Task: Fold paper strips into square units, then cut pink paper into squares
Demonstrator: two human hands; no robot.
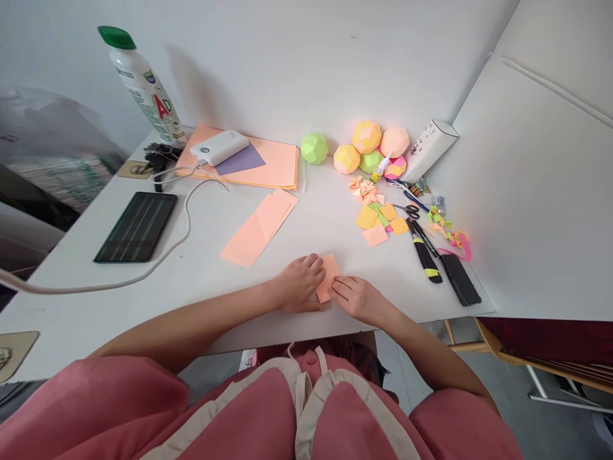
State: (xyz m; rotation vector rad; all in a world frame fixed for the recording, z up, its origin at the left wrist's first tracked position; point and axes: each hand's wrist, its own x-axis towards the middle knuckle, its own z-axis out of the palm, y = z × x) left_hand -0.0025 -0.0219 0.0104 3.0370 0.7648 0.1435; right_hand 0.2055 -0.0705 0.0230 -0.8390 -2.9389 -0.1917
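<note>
A small peach paper piece (328, 275) lies on the white desk near its front edge, between my two hands. My left hand (301, 281) is closed on its left side, fingers curled together with the thumb low by the bottom corner. From the right, my right hand (358, 298) pinches the paper's lower right edge. Both hands partly cover the piece, so its folds are hard to make out. Beyond my left hand lie longer peach paper strips (258, 229), one overlapping another.
Folded paper balls (366, 137), a glue bottle (382, 167), scissors (409, 210), paper squares (375, 236) and a utility knife (426, 259) lie right. A tablet (137, 227), white cable (188, 220), power bank (220, 148), paper stack (282, 167) and tall bottle (146, 92) stand left.
</note>
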